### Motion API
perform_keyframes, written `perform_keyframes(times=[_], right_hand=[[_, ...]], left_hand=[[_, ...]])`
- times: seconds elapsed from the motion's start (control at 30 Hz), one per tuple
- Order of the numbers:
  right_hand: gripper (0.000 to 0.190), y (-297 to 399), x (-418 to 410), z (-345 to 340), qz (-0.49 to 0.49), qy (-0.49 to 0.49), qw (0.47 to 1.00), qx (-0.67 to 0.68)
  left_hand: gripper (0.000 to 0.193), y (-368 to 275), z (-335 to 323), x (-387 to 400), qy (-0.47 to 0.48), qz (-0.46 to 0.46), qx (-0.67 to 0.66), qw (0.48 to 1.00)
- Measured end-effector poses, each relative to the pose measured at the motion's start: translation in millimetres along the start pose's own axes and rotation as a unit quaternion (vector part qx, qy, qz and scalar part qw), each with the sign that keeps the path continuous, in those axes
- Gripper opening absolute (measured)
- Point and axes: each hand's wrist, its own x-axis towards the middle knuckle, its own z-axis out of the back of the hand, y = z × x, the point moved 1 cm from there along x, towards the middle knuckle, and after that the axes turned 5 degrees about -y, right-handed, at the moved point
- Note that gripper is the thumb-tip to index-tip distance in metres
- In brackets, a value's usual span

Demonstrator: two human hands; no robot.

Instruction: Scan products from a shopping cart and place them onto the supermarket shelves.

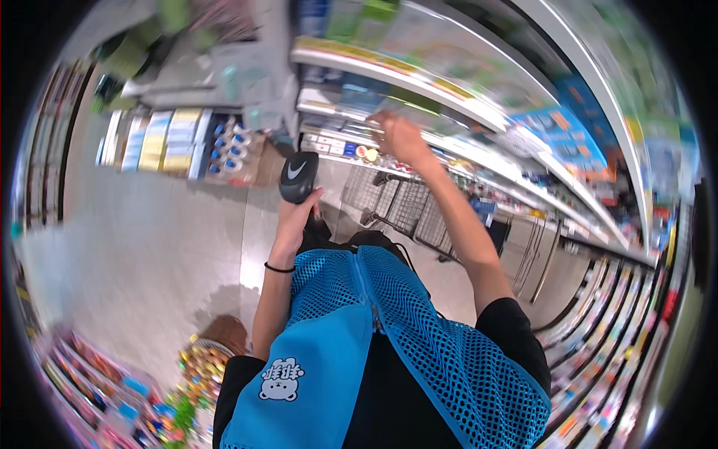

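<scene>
A black handheld barcode scanner (299, 177) is held upright in my left hand (296, 216), whose fingers wrap its handle in front of my blue mesh vest (331, 342). My right hand (399, 140) is raised and reaches over the front of the white store shelves (387, 70). Its fingers are blurred and partly bent; whether they touch or hold anything there does not show clearly. Small boxes (331, 144) and round yellow-and-red items stand on a low shelf beyond it.
A wire shopping cart (405, 207) stands below my right forearm. An open cardboard box (269, 163) and cartons (168, 140) are at the left front. More stocked shelves (606, 337) curve along the right, with a display of colourful goods (196, 381) at lower left.
</scene>
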Motion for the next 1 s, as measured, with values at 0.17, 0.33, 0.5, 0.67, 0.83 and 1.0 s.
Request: perform_keyframes(times=[0.17, 0.33, 0.5, 0.67, 0.83, 1.0], right_hand=[[0.037, -36.7, -167.6, -45.8, -0.228, 0.140, 0.963, 0.043], [0.036, -69.7, -356.5, -64.6, -0.449, 0.173, 0.868, 0.127], [0.035, -107.8, -469.9, -43.6, -0.568, 0.016, 0.805, 0.170], [0.048, -201.1, -529.8, -61.8, -0.583, -0.038, 0.776, 0.237], [0.073, -337.9, -551.3, -119.4, -0.621, -0.085, 0.759, 0.177], [0.075, -469.3, -541.1, -170.3, -0.728, -0.093, 0.671, 0.108]], left_hand=[[0.016, 26.4, -59.1, 34.8, 0.132, 0.059, 0.078, 0.986], [0.013, 55.3, -148.0, 30.3, 0.297, 0.133, 0.226, 0.918], [0.014, 103.8, -218.4, 7.5, 0.386, 0.159, 0.310, 0.854], [0.014, 132.9, -271.0, -34.0, 0.382, 0.163, 0.328, 0.848], [0.010, 157.9, -308.9, -57.4, 0.308, 0.146, 0.431, 0.835], [0.016, 191.3, -307.3, -67.6, 0.164, 0.143, 0.437, 0.873]])
